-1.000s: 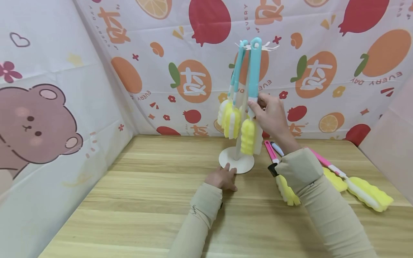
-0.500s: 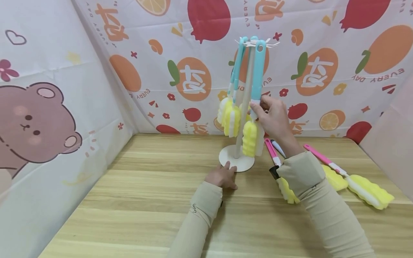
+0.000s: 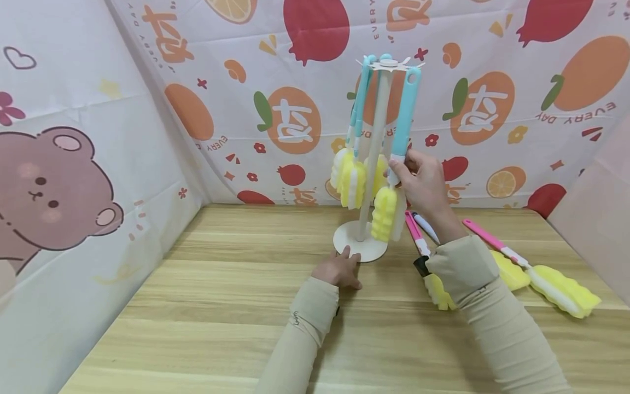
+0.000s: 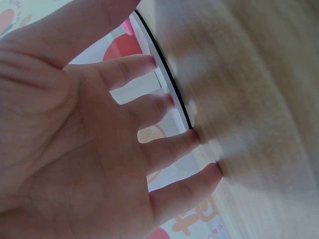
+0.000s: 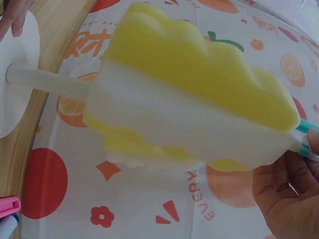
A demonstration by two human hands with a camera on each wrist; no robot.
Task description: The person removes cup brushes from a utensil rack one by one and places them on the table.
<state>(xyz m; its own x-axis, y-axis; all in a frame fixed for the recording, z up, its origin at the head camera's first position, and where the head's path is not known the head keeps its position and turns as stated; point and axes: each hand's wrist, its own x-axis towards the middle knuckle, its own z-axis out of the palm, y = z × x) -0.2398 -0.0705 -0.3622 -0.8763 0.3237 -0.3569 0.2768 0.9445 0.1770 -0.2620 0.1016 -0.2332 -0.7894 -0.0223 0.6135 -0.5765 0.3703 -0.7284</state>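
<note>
My right hand [image 3: 420, 180] pinches the white neck of a sponge bottle brush [image 3: 406, 112] with a teal handle. The handle leans upright, its holed top close to the right side of the hook ring [image 3: 389, 64]; contact there is unclear. In the right wrist view the brush's yellow-and-white sponge [image 5: 199, 84] hangs beyond the fingers. Other teal brushes [image 3: 361, 109] hang on the left and back of the white stand [image 3: 376, 142]. The left hand [image 3: 339, 272] lies with spread fingers at the front of the stand's round base [image 3: 351, 241], fingertips touching its edge and the tabletop.
Right of the stand, a pink-handled sponge brush [image 3: 417, 234] with a black band lies partly behind the right sleeve. Another pink-handled brush [image 3: 563, 290] and a yellow sponge [image 3: 512, 272] lie farther right. A patterned cloth [image 3: 231, 137] rises behind the wooden table [image 3: 236, 312].
My right hand has moved slightly right with the brush, whose handle top went from in front of the pole to the ring's right side. The left hand stays at the base.
</note>
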